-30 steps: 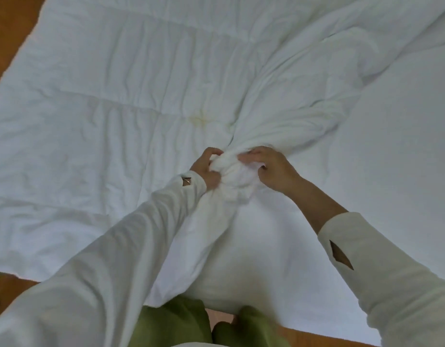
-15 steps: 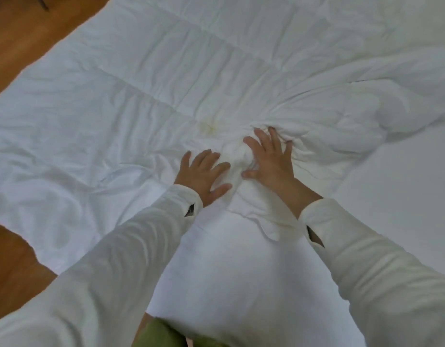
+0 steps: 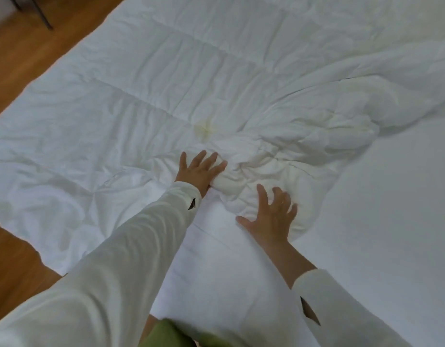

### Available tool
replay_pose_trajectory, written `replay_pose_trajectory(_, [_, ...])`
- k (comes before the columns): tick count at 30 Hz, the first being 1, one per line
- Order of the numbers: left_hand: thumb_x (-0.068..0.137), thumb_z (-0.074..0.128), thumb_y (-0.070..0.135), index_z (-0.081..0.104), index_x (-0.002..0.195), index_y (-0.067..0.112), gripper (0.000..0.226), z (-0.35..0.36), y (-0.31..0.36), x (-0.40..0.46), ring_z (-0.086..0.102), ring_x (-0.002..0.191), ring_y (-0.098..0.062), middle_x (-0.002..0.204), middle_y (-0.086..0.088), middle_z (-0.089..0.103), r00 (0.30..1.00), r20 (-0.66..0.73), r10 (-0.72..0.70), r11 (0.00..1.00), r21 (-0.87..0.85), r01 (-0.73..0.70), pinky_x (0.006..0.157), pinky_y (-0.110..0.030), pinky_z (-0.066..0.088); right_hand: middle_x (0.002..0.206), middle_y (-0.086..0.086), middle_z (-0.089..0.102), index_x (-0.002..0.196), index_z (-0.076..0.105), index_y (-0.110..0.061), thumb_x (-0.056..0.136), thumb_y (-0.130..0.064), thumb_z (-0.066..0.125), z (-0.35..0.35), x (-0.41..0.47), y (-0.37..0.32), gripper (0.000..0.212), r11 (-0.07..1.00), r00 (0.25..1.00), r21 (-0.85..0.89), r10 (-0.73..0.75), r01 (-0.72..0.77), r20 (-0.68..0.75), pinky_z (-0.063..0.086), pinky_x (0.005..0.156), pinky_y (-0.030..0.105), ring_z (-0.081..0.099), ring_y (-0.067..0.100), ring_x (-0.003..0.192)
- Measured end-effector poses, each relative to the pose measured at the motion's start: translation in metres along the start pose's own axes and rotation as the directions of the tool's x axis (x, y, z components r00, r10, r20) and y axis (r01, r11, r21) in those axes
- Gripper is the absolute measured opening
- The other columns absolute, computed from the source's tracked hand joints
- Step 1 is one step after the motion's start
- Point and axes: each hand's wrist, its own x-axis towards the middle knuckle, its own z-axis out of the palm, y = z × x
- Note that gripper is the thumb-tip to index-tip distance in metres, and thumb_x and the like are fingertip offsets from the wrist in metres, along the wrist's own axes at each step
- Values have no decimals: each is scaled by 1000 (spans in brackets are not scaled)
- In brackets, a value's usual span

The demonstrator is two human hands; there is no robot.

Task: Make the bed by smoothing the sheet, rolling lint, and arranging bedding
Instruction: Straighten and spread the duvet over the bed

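Note:
A white quilted duvet (image 3: 146, 78) lies spread over the bed and hangs off its left side onto the floor. A crumpled corner of the duvet (image 3: 261, 171) is bunched in the middle, with a small yellowish stain (image 3: 203, 128) just beyond it. My left hand (image 3: 200, 171) rests flat on the left edge of that bunch, fingers spread. My right hand (image 3: 271, 216) lies flat with spread fingers on the near edge of the bunch. Neither hand grips fabric. The smooth white sheet (image 3: 391, 209) shows bare on the right.
Wooden floor (image 3: 23, 53) runs along the left, with dark furniture legs (image 3: 41, 13) at the top left. Green trousers (image 3: 171, 334) show at the bottom edge, against the foot of the bed.
A second ago both hands were gripping the bunched duvet corner. They let it go and now press flat on it. My right hand has slid back toward me along the bunch.

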Motion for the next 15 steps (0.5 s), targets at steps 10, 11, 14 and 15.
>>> replay_pose_trajectory(10, [97, 36, 52, 54, 125, 33, 39, -15, 37, -37, 51, 120, -22, 124, 0, 61, 985, 131, 116, 955, -287, -74, 103, -31, 30, 109, 6, 67, 132, 43, -28, 95, -23, 50, -64, 11, 83, 38, 978, 946, 190, -141, 87, 292, 40, 69, 30, 64, 31, 93])
replay_pose_trajectory(11, [96, 37, 54, 53, 127, 36, 39, -16, 50, -47, 52, 118, -23, 123, 1, 61, 976, 174, 134, 930, -362, -63, 97, -31, 33, 111, 5, 67, 133, 41, -31, 96, -29, 49, -74, -2, 98, 38, 983, 924, 176, -122, 61, 363, 40, 70, 31, 64, 31, 94])
replay_pose_trajectory(14, [96, 34, 54, 49, 133, 31, 45, 0, 99, -74, 49, 123, -22, 131, 4, 56, 912, 302, 278, 863, -495, -99, 96, -27, 32, 116, 2, 66, 129, 47, -38, 97, -45, 44, -96, -54, 137, 33, 996, 864, 88, -42, -3, 502, 40, 74, 30, 62, 26, 101])
replay_pose_trajectory(15, [94, 33, 59, 51, 131, 29, 51, 7, 115, -84, 49, 123, -22, 131, 3, 57, 887, 327, 328, 845, -522, -120, 97, -27, 32, 121, -2, 64, 129, 48, -39, 98, -48, 41, -101, -73, 147, 33, 999, 844, 38, -22, 2, 536, 39, 77, 30, 60, 23, 106])
